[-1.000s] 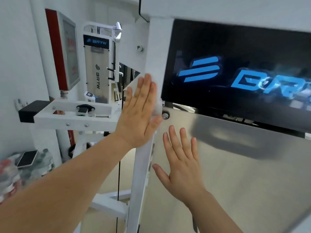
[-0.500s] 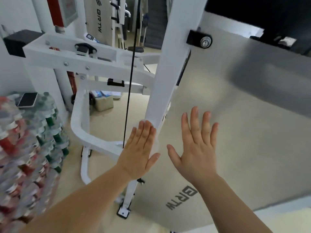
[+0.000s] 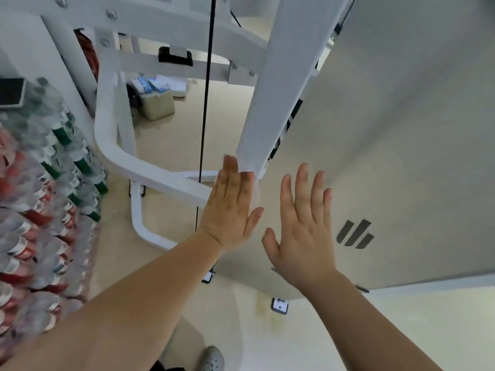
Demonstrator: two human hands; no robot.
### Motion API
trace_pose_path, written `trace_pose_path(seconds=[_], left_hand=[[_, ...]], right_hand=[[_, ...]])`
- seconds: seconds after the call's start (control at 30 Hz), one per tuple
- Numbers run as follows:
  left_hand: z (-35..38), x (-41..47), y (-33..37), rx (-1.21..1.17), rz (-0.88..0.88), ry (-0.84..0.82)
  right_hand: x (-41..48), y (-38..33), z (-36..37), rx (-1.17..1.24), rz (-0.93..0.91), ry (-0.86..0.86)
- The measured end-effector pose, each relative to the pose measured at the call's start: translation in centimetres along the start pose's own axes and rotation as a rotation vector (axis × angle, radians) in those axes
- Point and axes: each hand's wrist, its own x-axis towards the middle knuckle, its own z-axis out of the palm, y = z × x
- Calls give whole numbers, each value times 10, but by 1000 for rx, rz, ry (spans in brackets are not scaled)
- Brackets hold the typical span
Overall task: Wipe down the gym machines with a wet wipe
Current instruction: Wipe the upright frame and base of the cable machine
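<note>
Your left hand (image 3: 230, 207) lies flat against the foot of the white painted metal upright post (image 3: 273, 89), fingers straight and pressed together, thumb angled out to the right. The thin white wet wipe (image 3: 256, 194) is trapped between that palm and the post, so only a blurred pale edge shows beside your index finger. Your right hand (image 3: 302, 231) rests flat on the smooth grey metal shroud panel (image 3: 401, 129), fingers straight and slightly spread, just left of the dark grey striped logo (image 3: 355, 234). A black cable (image 3: 205, 103) hangs just left of the post. Shrink-wrapped clear water bottles with red and green labels (image 3: 40, 196) are stacked at far left, with a dark phone (image 3: 10, 92) on top.
</note>
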Motion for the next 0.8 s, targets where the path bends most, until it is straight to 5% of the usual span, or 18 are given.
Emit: trace_pose_path(seconds=[0.1,0.27,0.43,0.8], left_hand=[[24,-41,-11,99,-141,-242],[21,-56,-19,118,-187,-401],[-18,-51,-30,265,-73,-609],[-40,-44,-101,284,157,-760]], right_hand=[[-4,-4,13,-25,8,-58],[-5,-21,19,45,30,-69],[-8,-35,13,98,-2,-179],[8,-73,44,371,-4,-640]])
